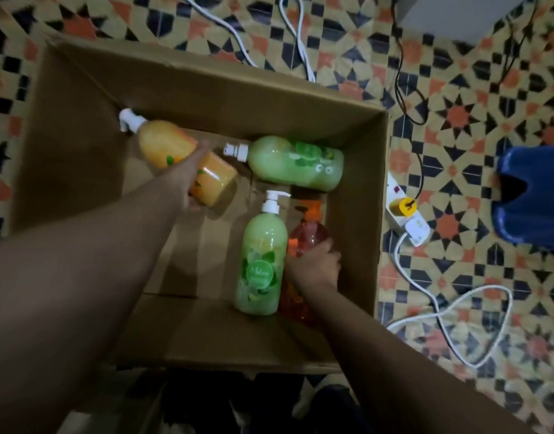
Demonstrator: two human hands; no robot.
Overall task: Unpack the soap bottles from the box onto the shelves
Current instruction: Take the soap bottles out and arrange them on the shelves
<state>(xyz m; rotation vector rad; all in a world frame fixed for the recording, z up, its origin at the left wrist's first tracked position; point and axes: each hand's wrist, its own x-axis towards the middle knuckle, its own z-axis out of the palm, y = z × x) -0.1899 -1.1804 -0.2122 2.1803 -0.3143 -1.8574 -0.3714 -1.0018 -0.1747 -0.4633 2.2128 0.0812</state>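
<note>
1. Box (207, 89): open cardboard, on the tiled floor (457, 120). 4 soap bottles are left inside, and no shelves are in view.
2. Left hand (191, 180): fingers wrapped round the middle of the orange bottle (166, 142), at 10 o'clock in the box. The bottle is tilted with its pump toward the 10 o'clock corner. The mid-body grip looks chosen so the weight balances for a 1-handed lift.
3. Right hand (316, 266): lies over the red bottle (307, 236) at 4 o'clock, fingers curled onto its upper body. It looks like a grip, though blur hides the fingertips. The bottle lies flat, hard against the right wall, so a reach from above is probably the only way in.
4. Green bottle A (294, 164): at 1 o'clock, lying flat with its pump pointing to 9 o'clock, untouched.
5. Green bottle B (261, 261): at 6 o'clock, lying with its pump toward 12 o'clock. It touches the red bottle's left side and is untouched.
6. Judgement: 2 bottles are being picked at once, 1 per hand, to halve the trips. The task is partly done, with 4 still to shelve.
7. Risk: the red bottle is wedged between green bottle B and the wall and may drag its neighbour.
8. Rest: power strip (407, 214) and white cable (438, 308) at 3 o'clock outside the box. A blue object (532, 195) sits far right.
</note>
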